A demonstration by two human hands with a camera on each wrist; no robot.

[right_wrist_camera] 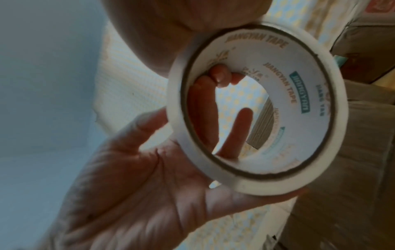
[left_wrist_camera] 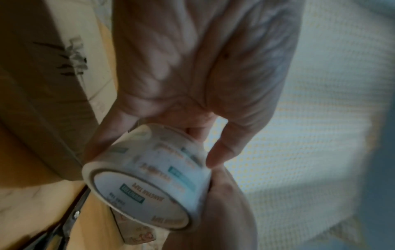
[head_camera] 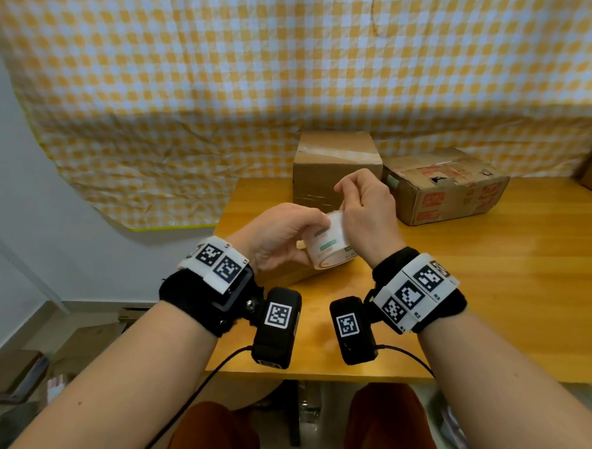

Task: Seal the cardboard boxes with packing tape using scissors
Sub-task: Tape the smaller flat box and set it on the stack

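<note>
A white roll of packing tape point(head_camera: 328, 245) with teal and orange print is held above the wooden table point(head_camera: 490, 286) by both hands. My left hand point(head_camera: 287, 237) grips its left side, thumb and fingers curled round the roll point(left_wrist_camera: 149, 170). On the other side my right hand point(head_camera: 367, 214) cups it, thumb on the rim, fingers curled at the top. The right wrist view looks through the roll's core point(right_wrist_camera: 256, 108), with fingertips showing inside. Dark scissors point(left_wrist_camera: 72, 218) lie on the table below the roll. A taped box point(head_camera: 335, 164) stands behind the hands.
A worn cardboard box point(head_camera: 444, 187) with red print lies at the back right. Another brown box point(left_wrist_camera: 38, 101) sits just left of my left hand. A checked yellow cloth point(head_camera: 296, 70) hangs behind the table. Flattened cartons point(head_camera: 16, 371) lie on the floor at left.
</note>
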